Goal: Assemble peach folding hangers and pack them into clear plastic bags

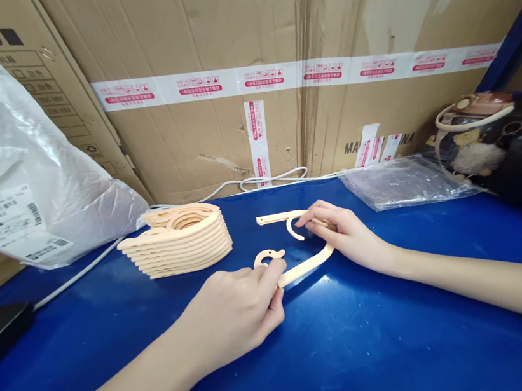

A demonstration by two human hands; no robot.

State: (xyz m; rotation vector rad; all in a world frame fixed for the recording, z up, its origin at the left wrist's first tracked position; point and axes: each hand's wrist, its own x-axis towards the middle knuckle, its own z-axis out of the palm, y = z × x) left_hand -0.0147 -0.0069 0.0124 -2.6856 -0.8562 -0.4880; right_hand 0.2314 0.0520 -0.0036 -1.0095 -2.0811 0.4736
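Cream plastic folding clothes hanger parts lie between my two hands. My left hand (238,311) is closed, pinching the near end of a curved hanger arm (306,268) between thumb and fingers. A small curved hook piece (267,256) shows just above its fingertips. My right hand (350,235) is closed round the bend at the other end of that arm. A second, straighter arm (279,217) and a hook (293,230) reach left from under its fingers. How these parts join is hidden by the hand. To the left sits a neat stack of matching folded hangers (186,247).
A white plastic parcel bag (35,161) leans at the left, near a dark flat object (0,335). Cardboard boxes (191,31) wall off the back. A white cable (222,190), clear plastic bag (394,184) and black bag with a fluffy charm (477,157) lie along the blue table (358,349).
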